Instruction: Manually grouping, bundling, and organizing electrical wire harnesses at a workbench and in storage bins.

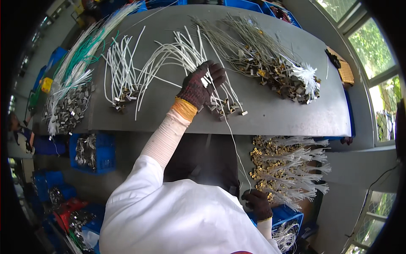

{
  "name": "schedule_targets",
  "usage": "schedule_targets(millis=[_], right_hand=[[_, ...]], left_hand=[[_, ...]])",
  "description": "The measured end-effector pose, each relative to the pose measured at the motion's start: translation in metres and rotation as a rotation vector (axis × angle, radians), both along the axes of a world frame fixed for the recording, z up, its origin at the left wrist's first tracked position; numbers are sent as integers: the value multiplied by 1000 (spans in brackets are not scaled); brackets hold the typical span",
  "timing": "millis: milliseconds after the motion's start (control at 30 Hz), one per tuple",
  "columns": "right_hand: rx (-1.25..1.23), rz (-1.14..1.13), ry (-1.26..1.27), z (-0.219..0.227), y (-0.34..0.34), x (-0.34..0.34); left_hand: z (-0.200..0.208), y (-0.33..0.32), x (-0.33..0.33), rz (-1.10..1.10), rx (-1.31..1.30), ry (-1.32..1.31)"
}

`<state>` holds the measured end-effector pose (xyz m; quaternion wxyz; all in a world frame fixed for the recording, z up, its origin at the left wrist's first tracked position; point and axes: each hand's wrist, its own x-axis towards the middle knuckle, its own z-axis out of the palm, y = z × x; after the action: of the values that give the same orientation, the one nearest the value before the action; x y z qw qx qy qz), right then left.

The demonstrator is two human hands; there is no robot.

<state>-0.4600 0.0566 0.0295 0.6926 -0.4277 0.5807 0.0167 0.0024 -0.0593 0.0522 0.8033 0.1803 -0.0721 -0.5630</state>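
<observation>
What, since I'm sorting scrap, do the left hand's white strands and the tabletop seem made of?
White strands: probably plastic, perhaps coating wire; smooth, bowing in even arcs. Tabletop: likely metal, possibly laminate; satin grey, with soft glare.

Smooth metal-looking tabletop (287,118) (softly glossy), plastic-looking cables (192,62), matt cloth shirt (190,211)

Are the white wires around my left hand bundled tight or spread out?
Spread out: the white wires fan and curve loosely across the table around the left hand.
</observation>
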Motion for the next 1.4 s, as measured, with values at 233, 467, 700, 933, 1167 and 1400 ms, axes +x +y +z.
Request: schedule_targets(millis=[233,467,700,933,1167,1400], right_hand=[[-487,350,-74,5,17,-16],[-552,463,-127,1,19,-27],[-269,225,-129,6,17,-19],[-402,475,-280,-11,12,-40],[-346,339,-338,-30,4,-48],[318,-12,-384,-36,-17,-18]], left_hand=[[8,5,17,40,-7,-19],[6,7,21,50,43,-69],[2,9,23,36,32,-127],[5,18,23,-20,83,-161],[3,23,24,-6,162,-226],[4,41,-6,-248,91,-167]])
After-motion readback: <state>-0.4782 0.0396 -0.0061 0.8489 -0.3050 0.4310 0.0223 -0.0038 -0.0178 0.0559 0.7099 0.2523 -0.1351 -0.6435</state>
